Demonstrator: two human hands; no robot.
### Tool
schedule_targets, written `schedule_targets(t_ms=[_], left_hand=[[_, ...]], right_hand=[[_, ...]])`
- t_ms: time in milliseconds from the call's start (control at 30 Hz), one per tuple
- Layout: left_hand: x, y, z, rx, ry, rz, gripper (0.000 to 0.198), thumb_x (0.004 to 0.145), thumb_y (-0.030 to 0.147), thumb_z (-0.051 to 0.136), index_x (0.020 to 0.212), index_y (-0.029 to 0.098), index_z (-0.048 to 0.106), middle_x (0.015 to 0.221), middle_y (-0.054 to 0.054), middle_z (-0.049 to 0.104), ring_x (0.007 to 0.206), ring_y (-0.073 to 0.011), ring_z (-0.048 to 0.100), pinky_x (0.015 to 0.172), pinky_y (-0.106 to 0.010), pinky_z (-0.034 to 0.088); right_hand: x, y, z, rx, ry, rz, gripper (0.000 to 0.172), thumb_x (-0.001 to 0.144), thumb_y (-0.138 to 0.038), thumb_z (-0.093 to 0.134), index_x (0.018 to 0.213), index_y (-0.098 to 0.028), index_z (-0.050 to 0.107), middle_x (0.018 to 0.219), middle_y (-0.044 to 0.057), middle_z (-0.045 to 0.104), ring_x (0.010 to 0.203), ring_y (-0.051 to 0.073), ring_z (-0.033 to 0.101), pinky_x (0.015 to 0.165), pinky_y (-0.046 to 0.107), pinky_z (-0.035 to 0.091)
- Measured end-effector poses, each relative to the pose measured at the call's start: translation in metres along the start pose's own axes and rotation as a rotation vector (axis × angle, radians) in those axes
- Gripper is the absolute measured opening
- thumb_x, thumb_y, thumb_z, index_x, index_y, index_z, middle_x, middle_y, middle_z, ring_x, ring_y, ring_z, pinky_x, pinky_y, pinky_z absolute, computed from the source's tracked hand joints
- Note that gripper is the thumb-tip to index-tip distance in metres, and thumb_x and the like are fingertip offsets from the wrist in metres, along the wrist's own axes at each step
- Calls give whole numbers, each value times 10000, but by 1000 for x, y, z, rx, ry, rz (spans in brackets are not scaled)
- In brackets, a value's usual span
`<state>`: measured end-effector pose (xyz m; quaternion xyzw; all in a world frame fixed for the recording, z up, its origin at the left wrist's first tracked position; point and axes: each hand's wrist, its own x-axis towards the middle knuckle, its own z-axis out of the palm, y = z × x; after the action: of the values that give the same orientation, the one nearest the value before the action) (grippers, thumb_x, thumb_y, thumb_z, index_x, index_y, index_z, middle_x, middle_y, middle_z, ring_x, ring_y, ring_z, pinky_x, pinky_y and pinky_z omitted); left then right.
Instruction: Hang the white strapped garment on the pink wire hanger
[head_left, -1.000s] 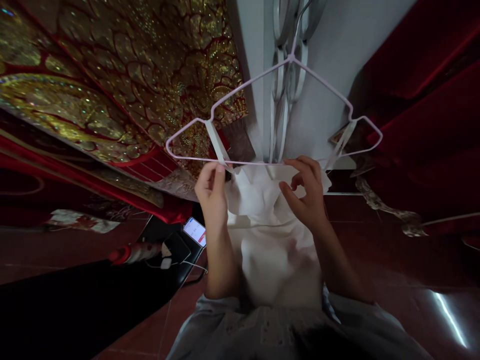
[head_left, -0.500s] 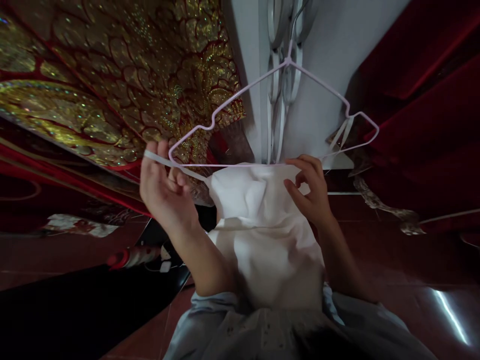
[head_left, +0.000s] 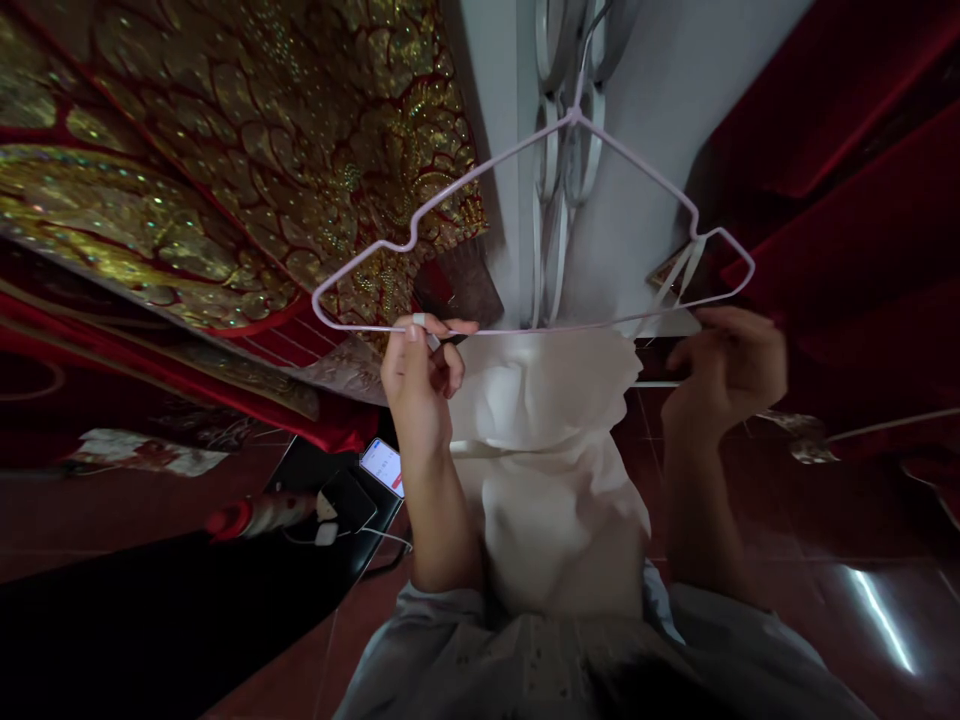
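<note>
A pale pink hanger [head_left: 480,178] hangs before me by its hook. Below its bottom bar hangs a white strapless-looking garment [head_left: 540,400] with a scalloped right edge. One thin white strap [head_left: 684,268] loops over the hanger's right notch. My left hand [head_left: 421,380] is at the bar's left part, its fingers closed on the other white strap, which shows across the fingers. My right hand [head_left: 731,370], blurred, is raised just under the hanger's right end with its fingers curled; whether it holds anything is hidden.
Gold-sequinned red costumes [head_left: 300,130] hang at left, a dark red cloth [head_left: 847,200] at right. White metal scrollwork [head_left: 551,170] stands behind the hanger. On a black table [head_left: 300,465] lie a lit phone [head_left: 384,466] and a red-capped bottle [head_left: 259,515].
My left hand has moved right from outside the hanger's left end to its bottom bar, bringing the strap along. My right hand has left the garment's top edge and moved right.
</note>
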<state>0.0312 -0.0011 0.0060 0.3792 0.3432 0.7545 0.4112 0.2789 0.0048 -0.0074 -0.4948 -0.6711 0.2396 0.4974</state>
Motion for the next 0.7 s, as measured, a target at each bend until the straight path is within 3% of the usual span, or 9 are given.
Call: schedule_targets(t_ms=[167,333,500,700], left_hand=[[-1,-4,0,-11,-3,0,471,999,585,838,853,188,631,877,-85,818,438,-53,338,403,-208,208],[-1,-3,1,-11,-45,6,500,981,640,838,873,195,637,881,-78,821,437,-50,329,405,-196,222],[-1,-4,-2,-18,-28,0,469,989,595,848,868,191,643,868,-79,818,438,-52,330,403,-195,226],[-2,-4,-2,-18,-41,-12,449,993,586,847,874,201,649,868,-74,817,440,-58,321,407,-215,208]], right_hand=[[15,-4,-33,41,38,123,344,956,-505,793,1170,-236,811,773,12,639,666,140,579,548,259,426],[29,-12,-55,122,100,280,243,956,-412,755,930,-184,835,506,-61,446,454,72,395,469,229,249],[35,-27,-57,325,127,360,150,818,-320,836,796,-185,775,772,16,760,428,16,382,398,223,202],[40,-24,-56,417,185,227,213,748,-312,912,782,-196,738,694,17,773,355,13,324,335,242,112]])
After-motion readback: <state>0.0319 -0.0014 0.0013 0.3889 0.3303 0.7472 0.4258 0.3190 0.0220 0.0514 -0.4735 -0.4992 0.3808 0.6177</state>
